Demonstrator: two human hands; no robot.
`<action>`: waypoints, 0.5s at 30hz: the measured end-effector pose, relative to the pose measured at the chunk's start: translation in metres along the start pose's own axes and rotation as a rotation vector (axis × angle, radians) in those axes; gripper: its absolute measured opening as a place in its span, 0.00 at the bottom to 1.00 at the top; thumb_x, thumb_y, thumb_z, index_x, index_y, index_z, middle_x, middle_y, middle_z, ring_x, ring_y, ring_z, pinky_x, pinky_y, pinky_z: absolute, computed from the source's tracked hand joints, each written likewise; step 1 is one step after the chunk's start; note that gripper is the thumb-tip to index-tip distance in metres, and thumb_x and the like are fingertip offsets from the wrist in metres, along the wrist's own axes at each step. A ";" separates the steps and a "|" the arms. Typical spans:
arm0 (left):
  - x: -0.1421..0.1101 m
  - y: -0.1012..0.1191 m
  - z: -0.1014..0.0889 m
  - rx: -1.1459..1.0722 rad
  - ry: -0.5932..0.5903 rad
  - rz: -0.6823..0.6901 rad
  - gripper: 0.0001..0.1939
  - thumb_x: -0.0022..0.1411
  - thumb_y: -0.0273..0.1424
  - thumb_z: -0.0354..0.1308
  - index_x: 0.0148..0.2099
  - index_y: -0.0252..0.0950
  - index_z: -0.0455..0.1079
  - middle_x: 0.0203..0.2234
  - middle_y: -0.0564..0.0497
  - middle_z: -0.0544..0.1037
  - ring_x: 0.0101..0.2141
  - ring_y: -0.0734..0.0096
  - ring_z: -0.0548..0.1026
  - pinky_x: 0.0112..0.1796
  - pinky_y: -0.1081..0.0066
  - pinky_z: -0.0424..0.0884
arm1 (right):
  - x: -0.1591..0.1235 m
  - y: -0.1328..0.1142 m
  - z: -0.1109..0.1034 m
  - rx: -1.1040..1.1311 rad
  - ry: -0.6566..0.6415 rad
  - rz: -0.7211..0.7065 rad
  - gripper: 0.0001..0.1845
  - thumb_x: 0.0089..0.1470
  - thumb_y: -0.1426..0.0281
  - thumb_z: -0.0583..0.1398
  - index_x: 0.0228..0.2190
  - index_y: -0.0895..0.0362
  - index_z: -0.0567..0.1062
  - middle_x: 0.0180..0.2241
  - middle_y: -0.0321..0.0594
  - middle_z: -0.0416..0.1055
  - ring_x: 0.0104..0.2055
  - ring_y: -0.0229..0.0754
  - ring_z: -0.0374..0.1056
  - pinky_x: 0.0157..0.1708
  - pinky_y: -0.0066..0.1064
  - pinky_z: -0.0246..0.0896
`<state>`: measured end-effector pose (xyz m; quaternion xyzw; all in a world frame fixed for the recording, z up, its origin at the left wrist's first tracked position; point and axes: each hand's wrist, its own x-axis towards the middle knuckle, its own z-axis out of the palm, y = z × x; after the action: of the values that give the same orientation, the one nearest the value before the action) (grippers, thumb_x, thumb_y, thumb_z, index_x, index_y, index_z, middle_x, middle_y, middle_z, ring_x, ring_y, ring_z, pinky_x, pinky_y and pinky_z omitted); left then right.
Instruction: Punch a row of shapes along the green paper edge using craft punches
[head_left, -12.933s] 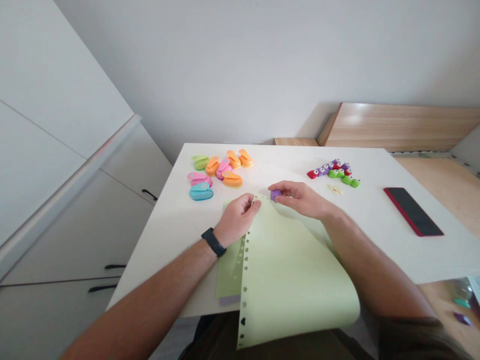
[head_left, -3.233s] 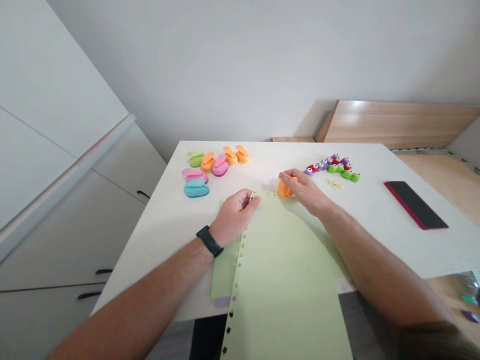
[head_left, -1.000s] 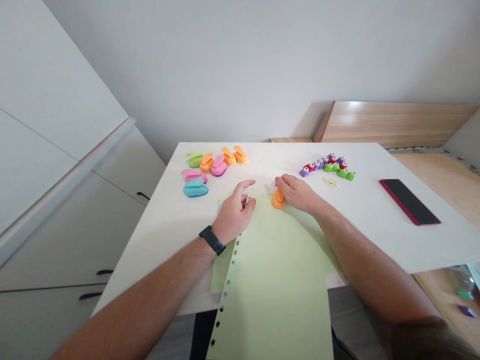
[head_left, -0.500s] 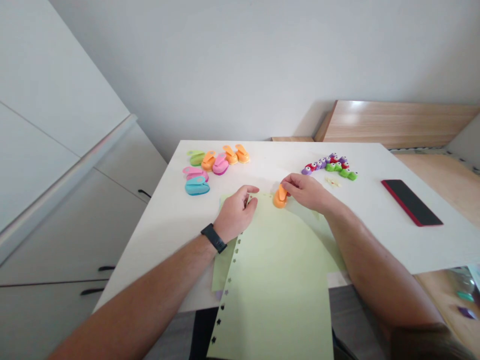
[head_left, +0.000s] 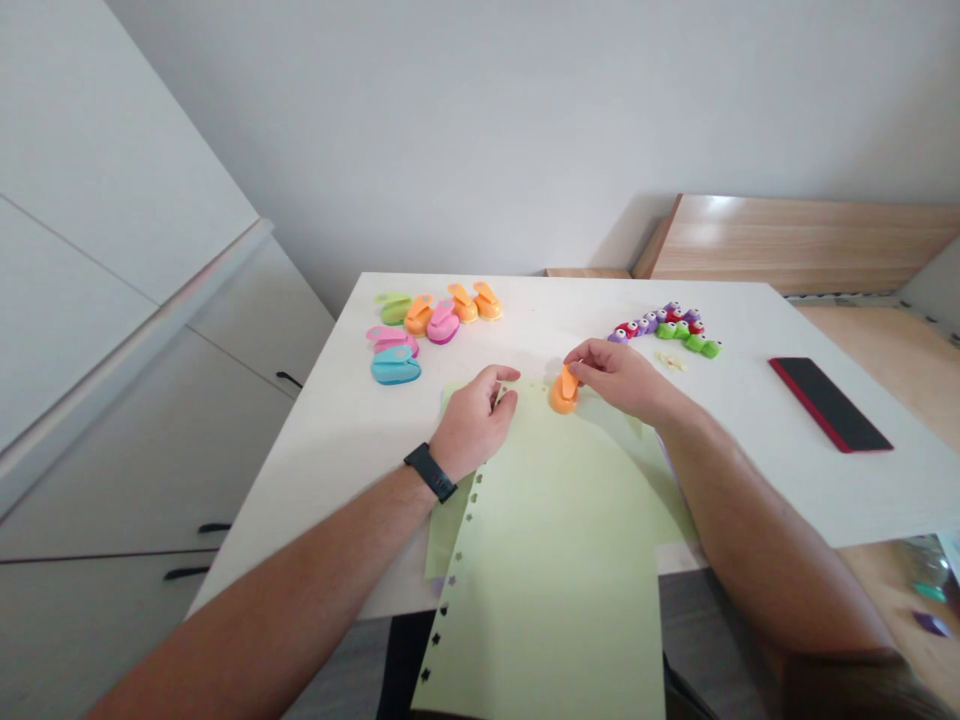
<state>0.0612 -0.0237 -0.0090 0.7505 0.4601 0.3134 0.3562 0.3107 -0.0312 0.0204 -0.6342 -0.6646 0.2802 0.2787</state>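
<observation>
A pale green sheet of paper [head_left: 562, 540] lies at the table's front and hangs over its edge. Star-like and other small shapes are punched along its left edge, with a few at the top. My right hand [head_left: 611, 375] grips an orange craft punch [head_left: 564, 390] by its lever, thumb against fingers, at the sheet's top edge. My left hand [head_left: 478, 415], with a black watch [head_left: 430, 472] on the wrist, rests on the sheet's upper left corner. Its thumb and index finger are apart; the other fingers are partly hidden. More green paper [head_left: 444, 540] shows underneath.
Several craft punches, including a blue one [head_left: 396, 366] and a pink one [head_left: 443, 321], stand at the back left of the white table [head_left: 315, 460]. Small purple, red and green punches [head_left: 666, 322] with eyes, paper bits [head_left: 670, 361] and a black-and-red slab [head_left: 831, 404] lie right.
The view has shifted slightly. Both hands, the orange punch and the sheet keep nearly the same places relative to each other.
</observation>
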 end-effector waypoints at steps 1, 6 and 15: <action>0.000 0.000 0.000 0.002 0.005 0.000 0.15 0.66 0.34 0.51 0.54 0.41 0.68 0.21 0.59 0.62 0.23 0.74 0.63 0.26 0.72 0.56 | 0.000 0.000 0.000 0.024 -0.005 0.002 0.11 0.57 0.62 0.59 0.38 0.52 0.77 0.31 0.36 0.76 0.30 0.39 0.66 0.30 0.30 0.59; 0.000 0.001 0.001 0.020 0.017 -0.001 0.15 0.66 0.34 0.51 0.53 0.40 0.68 0.20 0.59 0.61 0.22 0.74 0.62 0.26 0.71 0.55 | 0.002 -0.002 0.005 0.127 -0.001 0.038 0.10 0.56 0.63 0.60 0.37 0.54 0.77 0.32 0.37 0.76 0.31 0.39 0.67 0.32 0.30 0.61; -0.001 0.004 0.001 0.037 0.017 -0.003 0.15 0.66 0.34 0.51 0.53 0.40 0.68 0.20 0.59 0.61 0.22 0.74 0.62 0.26 0.71 0.55 | 0.003 -0.004 0.009 0.229 0.003 0.090 0.10 0.54 0.64 0.61 0.36 0.55 0.76 0.31 0.38 0.75 0.31 0.38 0.67 0.33 0.30 0.63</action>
<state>0.0632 -0.0257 -0.0062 0.7537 0.4699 0.3105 0.3387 0.3019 -0.0284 0.0172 -0.6277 -0.5987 0.3656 0.3374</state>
